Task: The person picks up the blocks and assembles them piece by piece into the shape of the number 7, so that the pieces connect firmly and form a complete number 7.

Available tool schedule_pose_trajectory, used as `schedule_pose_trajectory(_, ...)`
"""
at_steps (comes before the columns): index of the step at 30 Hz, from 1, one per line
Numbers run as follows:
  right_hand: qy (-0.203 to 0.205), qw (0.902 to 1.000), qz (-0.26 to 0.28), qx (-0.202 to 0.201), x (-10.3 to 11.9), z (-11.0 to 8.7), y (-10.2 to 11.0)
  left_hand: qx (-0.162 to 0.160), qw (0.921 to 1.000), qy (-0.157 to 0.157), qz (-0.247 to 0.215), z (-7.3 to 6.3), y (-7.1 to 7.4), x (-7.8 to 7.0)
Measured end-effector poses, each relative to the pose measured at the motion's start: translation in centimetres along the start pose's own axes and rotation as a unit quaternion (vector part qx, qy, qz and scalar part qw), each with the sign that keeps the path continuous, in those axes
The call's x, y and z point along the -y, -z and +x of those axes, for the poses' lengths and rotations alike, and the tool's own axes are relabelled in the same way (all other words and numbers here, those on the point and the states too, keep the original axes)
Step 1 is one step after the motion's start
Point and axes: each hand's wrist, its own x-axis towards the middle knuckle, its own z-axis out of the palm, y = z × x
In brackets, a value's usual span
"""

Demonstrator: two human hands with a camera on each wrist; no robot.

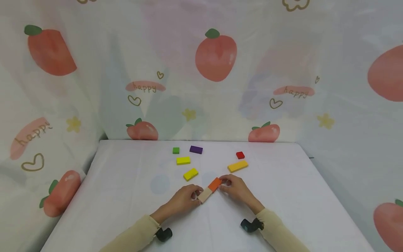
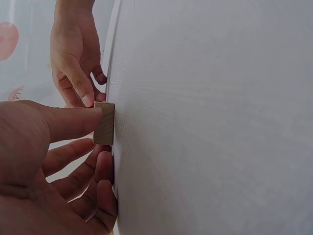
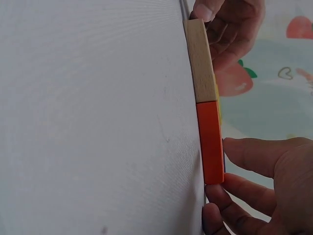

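A plain wooden block [image 1: 205, 195] and an orange block [image 1: 215, 184] lie end to end on the white table, forming one slanting row. My left hand [image 1: 185, 198] grips the near end of the wooden block, its thumb resting along an edge in the left wrist view. At the far end of the orange block, my right hand [image 1: 235, 189] holds it between thumb and fingers. The right wrist view shows the ends of the wooden block [image 3: 201, 63] and orange block [image 3: 211, 142] meeting flush.
Beyond the hands lie two yellow blocks [image 1: 190, 174], a small green block [image 1: 176, 150] and a purple block [image 1: 196, 149]. Toward the right are a yellow-orange block [image 1: 238, 166] and a small red block [image 1: 240, 155]. A fruit-patterned curtain [image 1: 176, 115] stands behind the table.
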Motion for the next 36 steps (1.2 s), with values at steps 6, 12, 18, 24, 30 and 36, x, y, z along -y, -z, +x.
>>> schedule_pose_trajectory(6,-0.006,1.0000,0.002,0.001,-0.1,-0.2,-0.1,0.007,0.9999,0.009,-0.008,-0.2,-0.2,-0.2)
schedule_pose_trajectory(12,-0.010,0.9999,0.004,-0.003,0.0,-0.1,-0.3,0.009,0.9999,0.010,-0.010,-0.2,-0.4,-0.2)
schedule_pose_trajectory(18,-0.006,1.0000,0.006,-0.003,0.2,0.1,-0.2,-0.001,1.0000,0.008,0.002,-0.1,-0.3,-0.4)
schedule_pose_trajectory(24,-0.008,0.9999,0.011,-0.008,0.3,0.3,0.1,0.001,1.0000,0.006,0.003,0.2,-0.3,-0.7)
schedule_pose_trajectory(30,-0.002,0.9998,0.013,-0.017,0.3,0.7,0.1,0.001,1.0000,0.008,0.006,0.3,-0.2,-1.1)
schedule_pose_trajectory(36,-0.011,0.9998,0.014,-0.014,0.3,0.7,-0.1,0.004,0.9999,0.010,0.010,0.5,-0.6,-1.3)
